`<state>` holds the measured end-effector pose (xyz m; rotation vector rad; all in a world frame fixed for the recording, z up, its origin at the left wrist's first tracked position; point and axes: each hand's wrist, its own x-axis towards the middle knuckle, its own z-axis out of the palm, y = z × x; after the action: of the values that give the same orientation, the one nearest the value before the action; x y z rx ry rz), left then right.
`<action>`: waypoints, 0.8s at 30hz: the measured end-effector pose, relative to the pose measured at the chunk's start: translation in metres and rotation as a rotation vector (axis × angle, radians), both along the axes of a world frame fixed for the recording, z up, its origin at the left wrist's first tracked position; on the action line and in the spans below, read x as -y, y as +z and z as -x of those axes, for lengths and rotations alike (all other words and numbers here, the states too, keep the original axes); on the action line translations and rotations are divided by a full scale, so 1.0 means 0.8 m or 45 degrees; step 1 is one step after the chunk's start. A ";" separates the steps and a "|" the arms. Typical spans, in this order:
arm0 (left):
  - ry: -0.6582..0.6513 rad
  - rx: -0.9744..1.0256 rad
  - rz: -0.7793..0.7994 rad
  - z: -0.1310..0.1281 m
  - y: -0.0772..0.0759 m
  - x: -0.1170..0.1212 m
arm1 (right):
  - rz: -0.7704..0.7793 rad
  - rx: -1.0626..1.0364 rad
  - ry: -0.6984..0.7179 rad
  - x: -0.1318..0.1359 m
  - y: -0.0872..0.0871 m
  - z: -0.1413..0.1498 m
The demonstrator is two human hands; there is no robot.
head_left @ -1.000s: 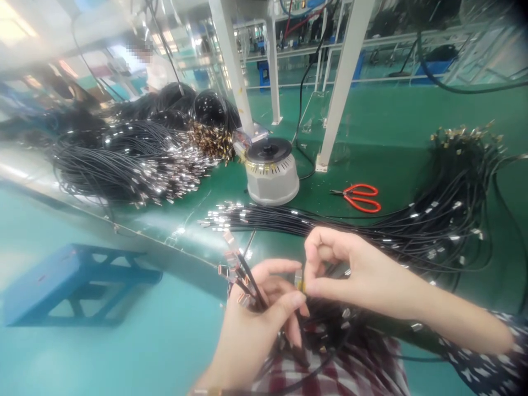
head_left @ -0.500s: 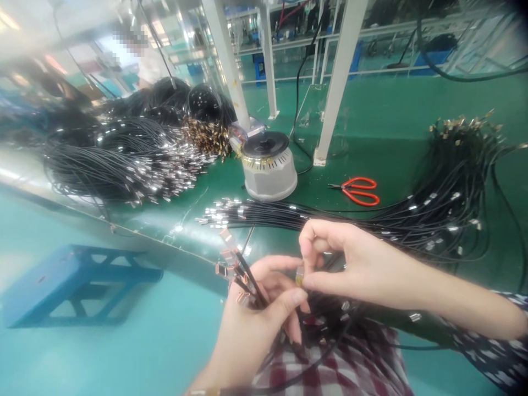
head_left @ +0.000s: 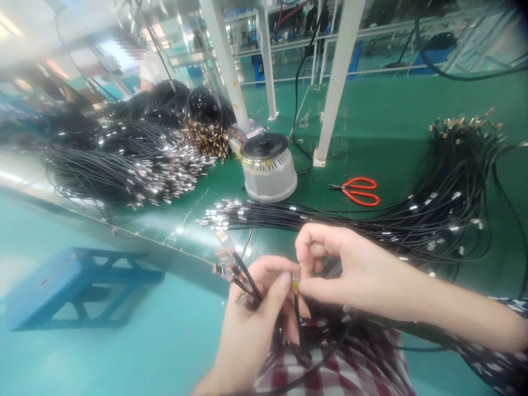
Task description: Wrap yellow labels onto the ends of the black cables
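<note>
A yellow-banded connector (head_left: 296,284) is sitting between the right hand (head_left: 336,264), pinching it, and the left hand (head_left: 249,324), seemingly pinching too while cradling cables (head_left: 246,275) at the connector's nine o'clock, presumably freeing its fingertips (head_left: 284,281). Scissors (head_left: 345,187) are lying at one o'clock.

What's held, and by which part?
The left hand holds several cables near their connectors; the right hand is at another cable's yellow-banded end, grip unclear.

Teal floor (head_left: 136,352) spreads at near left, under a blue stool (head_left: 45,289) near the edge of a green table (head_left: 388,148). White posts (head_left: 341,77) rise from it; beyond, pale-framed benches (head_left: 284,48) stand at the far side. Blurred, warm light (head_left: 9,23) glows at far left.
</note>
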<state>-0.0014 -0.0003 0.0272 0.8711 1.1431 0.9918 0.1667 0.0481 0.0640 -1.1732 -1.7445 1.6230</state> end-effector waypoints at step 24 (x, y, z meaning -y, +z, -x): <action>0.022 0.101 0.093 0.006 -0.009 -0.003 | 0.158 -0.182 -0.337 0.011 -0.045 0.006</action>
<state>-0.0062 0.0018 0.0200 0.7581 1.1142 0.9846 0.1616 0.0395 0.0279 -1.2524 -1.3547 1.6277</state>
